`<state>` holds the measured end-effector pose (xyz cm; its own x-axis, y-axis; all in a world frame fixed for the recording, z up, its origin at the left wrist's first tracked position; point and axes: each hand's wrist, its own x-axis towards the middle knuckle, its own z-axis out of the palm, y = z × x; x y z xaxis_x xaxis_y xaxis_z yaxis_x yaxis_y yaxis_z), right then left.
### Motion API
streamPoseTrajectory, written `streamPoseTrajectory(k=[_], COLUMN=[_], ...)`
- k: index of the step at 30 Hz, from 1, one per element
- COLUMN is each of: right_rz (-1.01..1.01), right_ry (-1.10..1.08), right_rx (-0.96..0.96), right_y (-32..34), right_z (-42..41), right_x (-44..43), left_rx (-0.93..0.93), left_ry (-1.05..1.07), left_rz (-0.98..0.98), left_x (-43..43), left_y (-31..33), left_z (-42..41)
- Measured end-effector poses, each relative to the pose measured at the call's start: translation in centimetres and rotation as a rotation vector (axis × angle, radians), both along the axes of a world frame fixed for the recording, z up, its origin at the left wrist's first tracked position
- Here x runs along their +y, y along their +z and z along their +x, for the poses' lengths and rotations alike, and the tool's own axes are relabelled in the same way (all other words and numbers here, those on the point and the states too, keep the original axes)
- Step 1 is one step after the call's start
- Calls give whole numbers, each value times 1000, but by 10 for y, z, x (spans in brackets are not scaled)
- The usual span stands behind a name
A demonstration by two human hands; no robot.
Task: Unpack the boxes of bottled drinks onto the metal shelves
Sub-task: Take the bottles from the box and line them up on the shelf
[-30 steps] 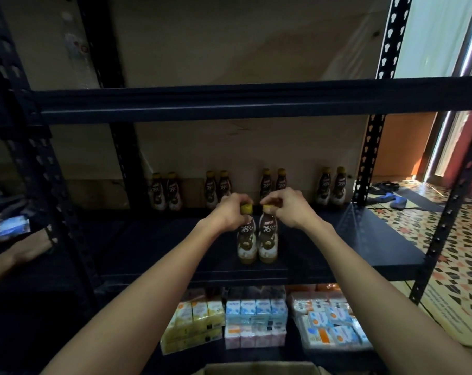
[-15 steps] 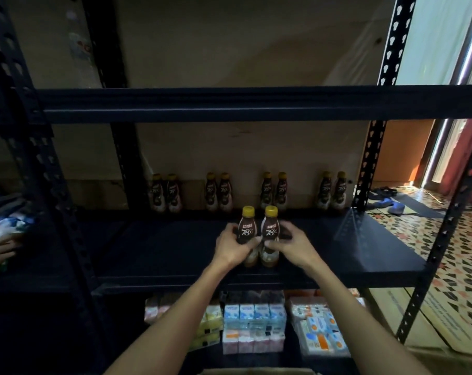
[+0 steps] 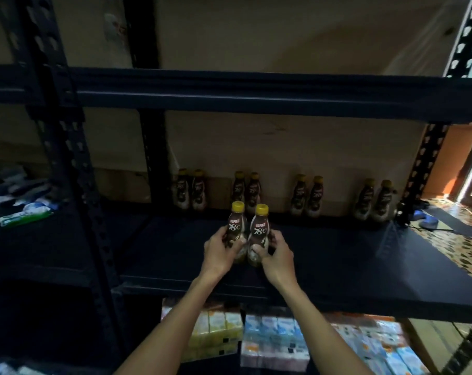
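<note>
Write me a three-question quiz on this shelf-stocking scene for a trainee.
1. True or false: the left hand grips the left front bottle and the right hand grips the right front bottle.
2. How many bottles stand in the back row of the shelf? A) four B) six C) eight
3. Fill in: the caps of the two held bottles are ____.
Key: 1 true; 2 C; 3 yellow.
</note>
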<state>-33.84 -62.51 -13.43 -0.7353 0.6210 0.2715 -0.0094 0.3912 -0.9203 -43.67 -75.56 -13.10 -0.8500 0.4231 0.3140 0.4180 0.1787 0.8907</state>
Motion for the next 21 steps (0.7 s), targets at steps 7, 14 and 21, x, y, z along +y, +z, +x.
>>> streamPoseTrajectory(k=[7, 14, 21], right_rz=[29, 25, -1], right_ry=[112, 216, 231], right_rx=[53, 74, 116], right_y=[-8, -10, -13], right_z=[-83, -163, -222], right_x=[-59, -107, -132], left_rx=[75, 73, 62], left_ry=[150, 335, 565], left_rz=[34, 9, -112], left_x=[-65, -110, -114], left_y=[-5, -10, -22], left_z=[-52, -101, -150])
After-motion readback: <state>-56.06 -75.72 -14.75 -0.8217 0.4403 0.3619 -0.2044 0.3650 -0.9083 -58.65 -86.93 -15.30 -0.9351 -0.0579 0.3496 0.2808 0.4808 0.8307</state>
